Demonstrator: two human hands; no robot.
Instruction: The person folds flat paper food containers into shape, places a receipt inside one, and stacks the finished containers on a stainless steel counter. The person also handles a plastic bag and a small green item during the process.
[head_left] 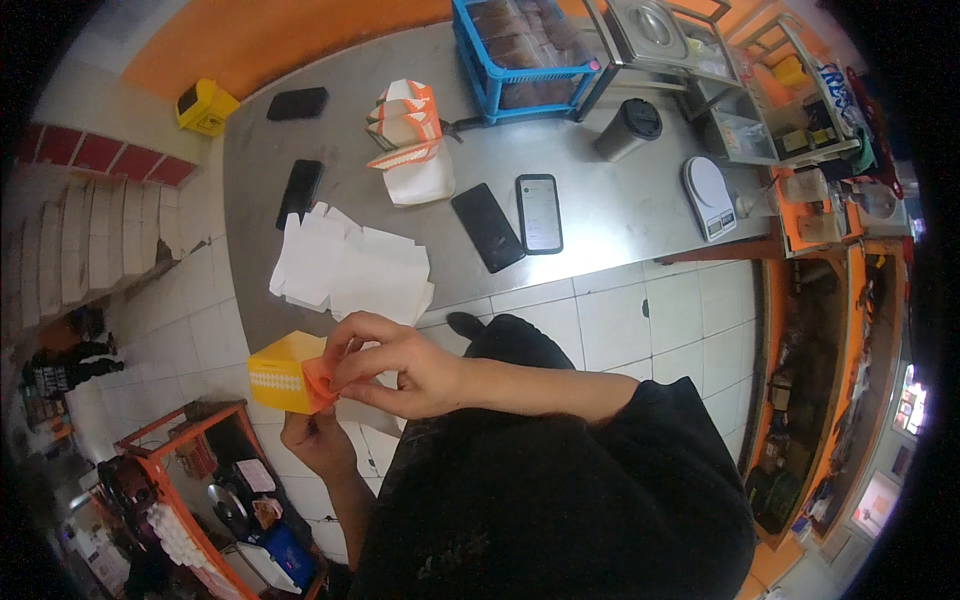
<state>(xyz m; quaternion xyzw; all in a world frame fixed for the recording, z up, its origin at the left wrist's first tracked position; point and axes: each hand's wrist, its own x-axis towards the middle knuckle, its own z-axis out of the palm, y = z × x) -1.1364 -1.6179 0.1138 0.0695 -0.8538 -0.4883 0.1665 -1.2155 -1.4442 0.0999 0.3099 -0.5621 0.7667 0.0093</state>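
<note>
Between my hands, off the near left edge of the metal table, is a yellow and orange cardboard box [278, 368] with a white patterned band, partly folded. My right hand [395, 368] pinches its orange flap from the right. From below, my left hand [318, 440] grips the lower edge of the box, its fingertips partly hidden behind the cardboard. A pile of flat white box blanks [355, 262] lies on the table just beyond my hands. Farther back stand several folded orange and white boxes [408, 140], nested in a row.
The steel table [600, 240] holds two phones side by side, a black phone [488, 228] and a lit phone [540, 214]. Two more dark phones lie left. A blue crate [520, 75], a grey tumbler [629, 130] and a white kitchen scale [708, 198] stand toward the back and right.
</note>
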